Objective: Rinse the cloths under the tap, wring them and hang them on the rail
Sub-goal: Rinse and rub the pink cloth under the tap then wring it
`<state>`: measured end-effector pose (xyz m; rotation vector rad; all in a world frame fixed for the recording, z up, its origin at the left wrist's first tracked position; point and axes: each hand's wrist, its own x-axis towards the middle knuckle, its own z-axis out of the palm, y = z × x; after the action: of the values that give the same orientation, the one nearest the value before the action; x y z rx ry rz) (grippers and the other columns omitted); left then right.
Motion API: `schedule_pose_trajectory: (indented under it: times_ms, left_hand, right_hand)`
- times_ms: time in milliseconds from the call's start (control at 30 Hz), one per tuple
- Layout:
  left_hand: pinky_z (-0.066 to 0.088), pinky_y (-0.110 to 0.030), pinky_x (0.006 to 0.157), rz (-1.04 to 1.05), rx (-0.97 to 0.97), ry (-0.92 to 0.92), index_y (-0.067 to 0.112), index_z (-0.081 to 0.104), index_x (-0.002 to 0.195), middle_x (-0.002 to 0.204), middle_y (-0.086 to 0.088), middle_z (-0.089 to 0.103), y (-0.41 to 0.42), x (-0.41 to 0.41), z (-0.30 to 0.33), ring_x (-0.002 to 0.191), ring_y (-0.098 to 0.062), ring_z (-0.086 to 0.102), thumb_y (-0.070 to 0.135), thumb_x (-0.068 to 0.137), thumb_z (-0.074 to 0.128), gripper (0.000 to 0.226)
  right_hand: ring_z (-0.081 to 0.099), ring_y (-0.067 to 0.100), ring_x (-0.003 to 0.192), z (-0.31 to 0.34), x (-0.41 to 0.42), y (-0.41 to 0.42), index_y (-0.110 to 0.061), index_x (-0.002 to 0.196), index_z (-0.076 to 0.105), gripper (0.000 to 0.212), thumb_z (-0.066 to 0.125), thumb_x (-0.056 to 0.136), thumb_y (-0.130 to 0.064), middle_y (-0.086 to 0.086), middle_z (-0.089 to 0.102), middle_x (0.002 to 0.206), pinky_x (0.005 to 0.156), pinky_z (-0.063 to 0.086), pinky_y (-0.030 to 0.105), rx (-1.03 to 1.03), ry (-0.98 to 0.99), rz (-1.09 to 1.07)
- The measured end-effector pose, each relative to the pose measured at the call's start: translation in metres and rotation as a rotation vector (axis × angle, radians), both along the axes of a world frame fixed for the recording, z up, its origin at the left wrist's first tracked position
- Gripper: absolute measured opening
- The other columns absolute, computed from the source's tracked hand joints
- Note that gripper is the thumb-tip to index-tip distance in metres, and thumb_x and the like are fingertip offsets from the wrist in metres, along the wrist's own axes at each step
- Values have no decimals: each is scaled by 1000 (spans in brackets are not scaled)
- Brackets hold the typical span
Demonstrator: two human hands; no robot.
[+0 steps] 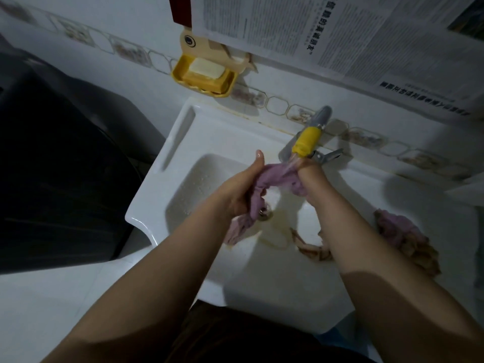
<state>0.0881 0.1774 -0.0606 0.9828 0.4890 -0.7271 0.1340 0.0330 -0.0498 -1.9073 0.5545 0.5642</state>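
Hands (pixel 275 189) grip purple cloth (pixel 272 176) between them under tap (pixel 307 138).

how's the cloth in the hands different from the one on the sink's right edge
The held cloth is stretched between the left hand and right hand under the tap; the edge cloth lies untouched in a crumpled heap on the sink rim. The held cloth looks plain purple; the edge cloth shows purple with tan parts. Both are bunched, soft fabric.
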Motion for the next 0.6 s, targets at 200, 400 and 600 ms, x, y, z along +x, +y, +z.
schedule_pose_trajectory:
  times_ms: [200, 400, 600]
  left_hand:
    - [50, -21, 56, 104, 62, -166, -6, 59, 108, 75, -10, 65, 40, 4, -19, 60, -14, 59, 12, 95, 53, 23]
    - [38, -18, 46, 274, 171, 28, 11, 62, 82, 69, -9, 51, 19, 11, -17, 53, -15, 44, 23, 98, 51, 22]
    - [42, -23, 53, 373, 183, 70, 12, 59, 50, 49, -4, 55, -21, 21, -3, 41, -14, 53, 20, 97, 45, 49]
  right_hand:
    - [58, 5, 45, 20, -18, -18, -9, 94, 58, 12, 52, 92, 2, -3, 65, 58, 38, 44, 16, 418, 154, 231]
    - [60, 28, 88, 7, -15, -6, -9, 102, 63, 16, 57, 89, -14, 15, 65, 95, 70, 51, 33, 440, -69, -165]
    - [41, 9, 48, 9, -50, 67, -21, 50, 37, 49, 61, 90, -36, -10, 43, 44, 54, 37, 29, -44, -533, -66]
